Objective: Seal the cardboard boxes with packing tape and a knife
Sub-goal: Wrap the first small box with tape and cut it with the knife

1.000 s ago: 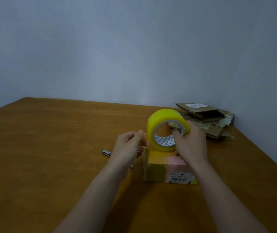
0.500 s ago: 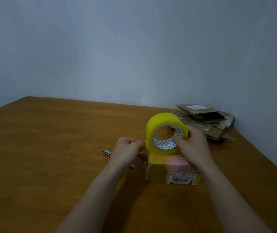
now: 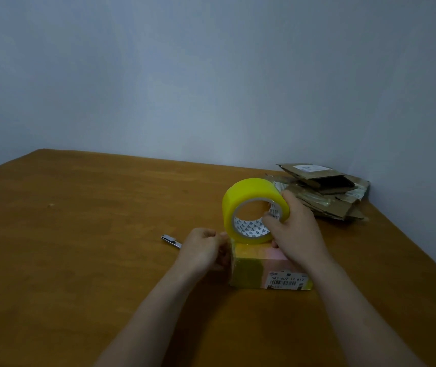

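The right hand (image 3: 296, 231) grips the yellow tape roll (image 3: 240, 200), which stands on edge on the box (image 3: 248, 271). The left hand (image 3: 203, 247) curls at the box's 9 o'clock side; what it pinches I cannot tell. The knife (image 3: 170, 241) lies just beyond at 10 o'clock, nearest the left hand, pointing 10 to 4.

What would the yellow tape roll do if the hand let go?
It would probably roll: the tape roll is round and stands on edge atop the small box, gripped by the right hand. It might tumble onto the table. Its thick winding suggests some weight.
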